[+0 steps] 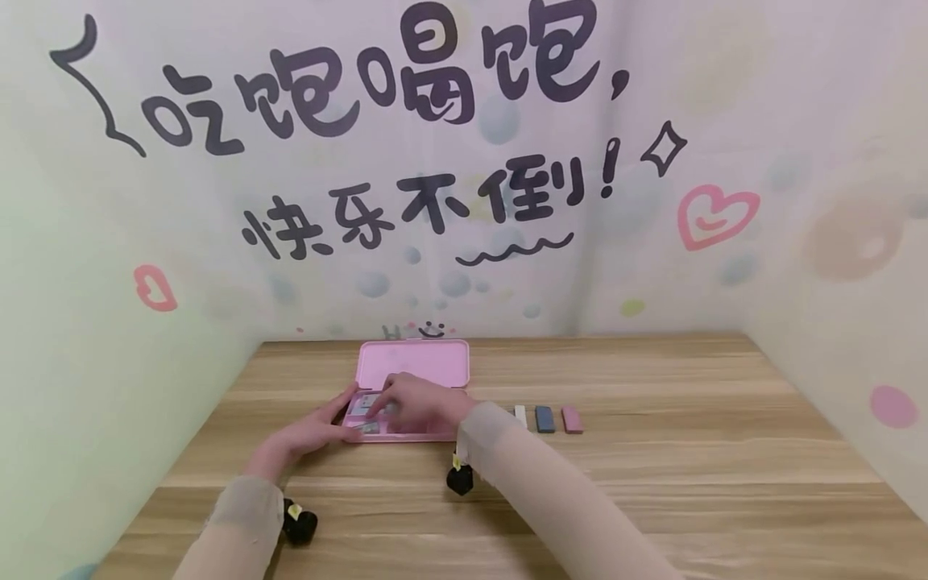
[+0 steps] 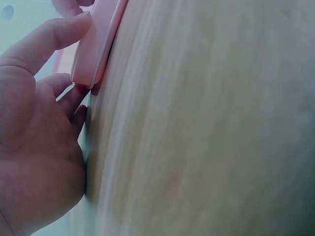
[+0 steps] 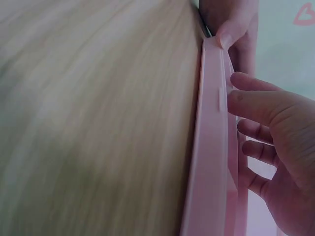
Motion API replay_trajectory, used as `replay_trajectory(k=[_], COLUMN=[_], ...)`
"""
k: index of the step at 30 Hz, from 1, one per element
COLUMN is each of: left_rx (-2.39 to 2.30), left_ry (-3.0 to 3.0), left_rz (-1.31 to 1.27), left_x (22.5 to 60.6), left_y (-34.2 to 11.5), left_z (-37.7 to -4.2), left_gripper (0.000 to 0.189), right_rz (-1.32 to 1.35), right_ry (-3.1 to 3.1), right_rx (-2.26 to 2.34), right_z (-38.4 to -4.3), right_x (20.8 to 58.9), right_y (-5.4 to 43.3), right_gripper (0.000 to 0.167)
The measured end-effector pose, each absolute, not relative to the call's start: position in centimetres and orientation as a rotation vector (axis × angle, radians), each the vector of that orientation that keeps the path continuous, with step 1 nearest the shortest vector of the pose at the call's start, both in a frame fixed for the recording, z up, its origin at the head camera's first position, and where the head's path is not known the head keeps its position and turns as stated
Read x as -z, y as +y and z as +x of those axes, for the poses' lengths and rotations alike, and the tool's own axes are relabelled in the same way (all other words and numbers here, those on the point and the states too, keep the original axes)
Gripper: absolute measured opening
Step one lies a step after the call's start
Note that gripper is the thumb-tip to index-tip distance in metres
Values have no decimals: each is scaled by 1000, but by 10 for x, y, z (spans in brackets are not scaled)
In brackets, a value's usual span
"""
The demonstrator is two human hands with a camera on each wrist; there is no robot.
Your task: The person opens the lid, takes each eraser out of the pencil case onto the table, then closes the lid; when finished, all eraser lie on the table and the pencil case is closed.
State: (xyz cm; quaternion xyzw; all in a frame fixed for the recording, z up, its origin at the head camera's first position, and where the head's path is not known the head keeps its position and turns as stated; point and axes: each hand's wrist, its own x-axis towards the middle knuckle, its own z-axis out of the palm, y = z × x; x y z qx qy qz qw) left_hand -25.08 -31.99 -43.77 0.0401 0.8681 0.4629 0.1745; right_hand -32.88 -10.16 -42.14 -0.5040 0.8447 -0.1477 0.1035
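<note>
A pink plastic case with inner compartments lies on the wooden table, its lid raised at the back. My left hand holds the left end, thumb on the front corner and fingers along the side, as the left wrist view shows. Over the left compartments, my right hand reaches in with bent, spread fingers. In the right wrist view, its thumb and index fingertips are near each other just behind the case's front wall, with nothing visible between them. Pale bluish pieces lie in the left compartments, partly hidden by this hand.
Right of the case stand a white block, a blue block and a pink block in a row; the right forearm comes close to the white one. A printed cloth hangs behind the table.
</note>
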Motion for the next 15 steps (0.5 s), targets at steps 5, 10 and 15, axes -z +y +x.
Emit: replay_trajectory(k=[5,10,15], left_rx=[-1321,-1328,-1326], left_ry=[2462,2462,2469], left_rz=[109,116,137], left_x=[438,439,439], left_y=[-320,-321,-323], left_z=[-251,-251,-252], left_gripper=[101,101,101], right_rz=[-1495,-1498,-1549], right_ry=[2504,2515,2531], right_rx=[410,346,255], right_z=[-327,-326,-325], right_x=[421,421,422], right_y=[-110,-117,-125], right_gripper=[34,40,45])
